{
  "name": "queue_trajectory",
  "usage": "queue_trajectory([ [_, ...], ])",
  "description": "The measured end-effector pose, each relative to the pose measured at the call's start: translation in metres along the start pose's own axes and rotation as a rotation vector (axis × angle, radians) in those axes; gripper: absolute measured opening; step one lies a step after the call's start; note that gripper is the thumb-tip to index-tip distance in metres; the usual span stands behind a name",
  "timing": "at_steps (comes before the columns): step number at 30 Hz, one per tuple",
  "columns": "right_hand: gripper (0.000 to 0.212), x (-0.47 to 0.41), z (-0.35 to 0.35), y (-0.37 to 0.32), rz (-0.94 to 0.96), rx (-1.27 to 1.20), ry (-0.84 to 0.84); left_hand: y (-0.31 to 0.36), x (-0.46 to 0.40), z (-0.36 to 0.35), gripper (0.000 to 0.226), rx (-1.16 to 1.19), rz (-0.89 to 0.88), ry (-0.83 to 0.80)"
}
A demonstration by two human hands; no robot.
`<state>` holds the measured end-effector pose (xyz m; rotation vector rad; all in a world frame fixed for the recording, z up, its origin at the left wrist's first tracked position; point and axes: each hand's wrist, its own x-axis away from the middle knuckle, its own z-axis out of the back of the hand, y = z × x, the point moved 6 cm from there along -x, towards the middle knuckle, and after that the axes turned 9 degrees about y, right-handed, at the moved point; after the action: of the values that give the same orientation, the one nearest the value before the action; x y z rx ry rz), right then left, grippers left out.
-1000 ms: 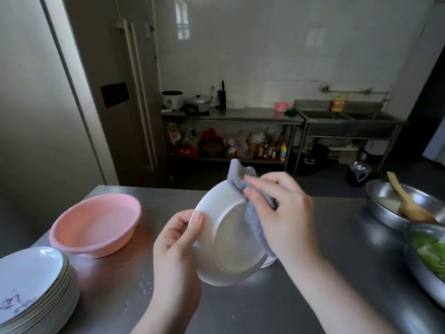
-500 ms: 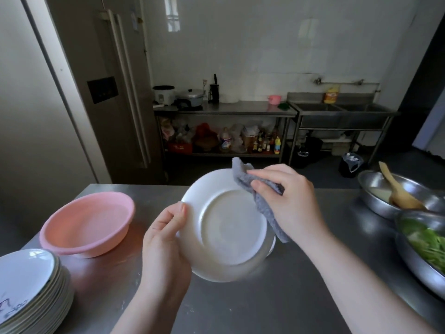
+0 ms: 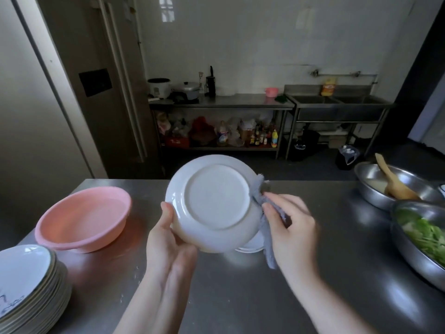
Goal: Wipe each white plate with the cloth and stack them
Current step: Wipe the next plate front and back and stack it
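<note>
I hold a white plate (image 3: 214, 201) upright above the steel table, its underside facing me. My left hand (image 3: 168, 239) grips its lower left rim, thumb on the back. My right hand (image 3: 289, 227) holds a grey cloth (image 3: 266, 227) against the plate's right edge. Part of another white plate (image 3: 250, 245) shows on the table just below and behind the held one. A stack of several plates (image 3: 26, 285) stands at the near left corner.
A pink basin (image 3: 84, 218) sits on the steel table (image 3: 240, 297) at the left. On the right stand a steel bowl (image 3: 375, 186) with a wooden spoon (image 3: 395, 184) and a steel bowl of greens (image 3: 419, 232).
The plate has turned so its underside faces me. My right hand with the cloth has slid from the top edge down to the right edge.
</note>
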<state>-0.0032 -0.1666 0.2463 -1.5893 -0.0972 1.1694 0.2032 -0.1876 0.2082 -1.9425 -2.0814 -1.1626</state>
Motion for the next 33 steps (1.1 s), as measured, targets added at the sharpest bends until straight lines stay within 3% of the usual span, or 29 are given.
queue_trajectory([
  [5,0.02,0.041,-0.018,-0.026,0.304,0.01,-0.13,0.003,0.0,-0.01,0.03,0.067,0.016,0.035],
  [10,0.019,0.012,-0.008,-0.012,0.144,0.0,-0.001,0.004,-0.002,-0.011,0.025,0.091,0.021,-0.001],
  [14,0.02,0.034,-0.019,-0.022,0.281,-0.018,-0.163,0.005,-0.004,-0.01,0.029,0.019,-0.012,-0.02],
  [18,0.021,0.001,-0.012,-0.001,0.056,-0.044,-0.061,0.008,0.002,-0.005,0.026,-0.122,-0.159,-0.066],
  [22,0.019,-0.032,-0.018,-0.002,-0.026,-0.023,-0.147,0.008,0.009,-0.002,0.023,-0.292,-0.323,-0.138],
  [25,0.018,-0.041,-0.03,-0.025,0.047,0.004,-0.237,0.004,0.017,-0.007,0.024,-0.397,-0.425,-0.192],
  [30,0.019,-0.012,-0.054,-0.078,0.468,0.076,-0.391,-0.002,0.026,-0.011,0.018,-0.462,-0.515,-0.238],
  [33,0.02,-0.037,-0.042,-0.062,0.321,0.08,-0.281,0.002,0.028,-0.012,0.016,-0.457,-0.528,-0.248],
])
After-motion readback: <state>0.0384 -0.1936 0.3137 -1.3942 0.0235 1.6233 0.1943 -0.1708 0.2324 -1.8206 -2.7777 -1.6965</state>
